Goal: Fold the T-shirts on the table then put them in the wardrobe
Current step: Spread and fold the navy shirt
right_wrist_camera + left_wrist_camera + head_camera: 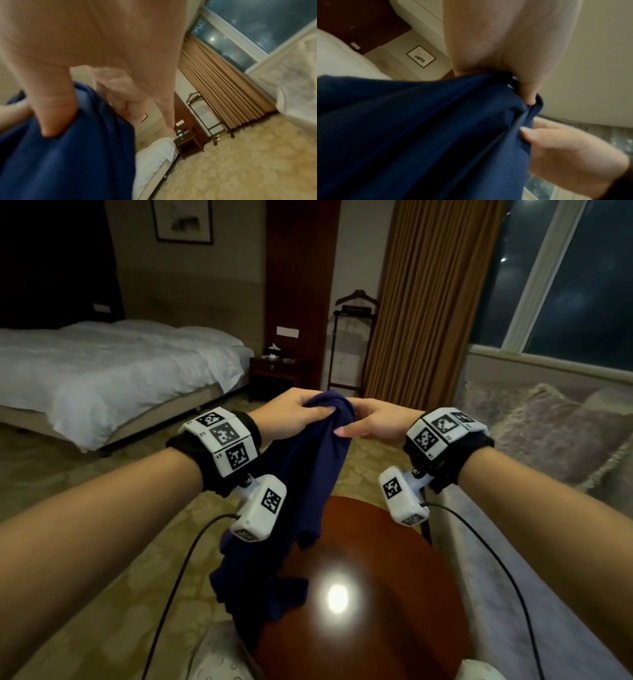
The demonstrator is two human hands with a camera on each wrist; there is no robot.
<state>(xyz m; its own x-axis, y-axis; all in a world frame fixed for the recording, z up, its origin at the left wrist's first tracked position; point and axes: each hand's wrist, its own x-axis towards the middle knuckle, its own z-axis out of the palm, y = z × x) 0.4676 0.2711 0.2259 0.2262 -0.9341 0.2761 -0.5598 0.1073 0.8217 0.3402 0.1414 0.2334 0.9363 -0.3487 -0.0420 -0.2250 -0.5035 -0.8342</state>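
Observation:
A navy blue T-shirt hangs bunched from both hands above a round brown wooden table. Its lower end trails onto the table's left rim. My left hand grips the top of the cloth from the left, thumb over the fabric. My right hand pinches the same bunch from the right, thumb pressed on it. In the left wrist view the T-shirt fills the lower left, with the left thumb hooked in its edge. In the right wrist view the T-shirt sits under the right thumb.
A bed with white linen stands at the left. A dark nightstand and a valet stand are beyond the hands, by tan curtains. A sofa with cushions runs along the right under the window.

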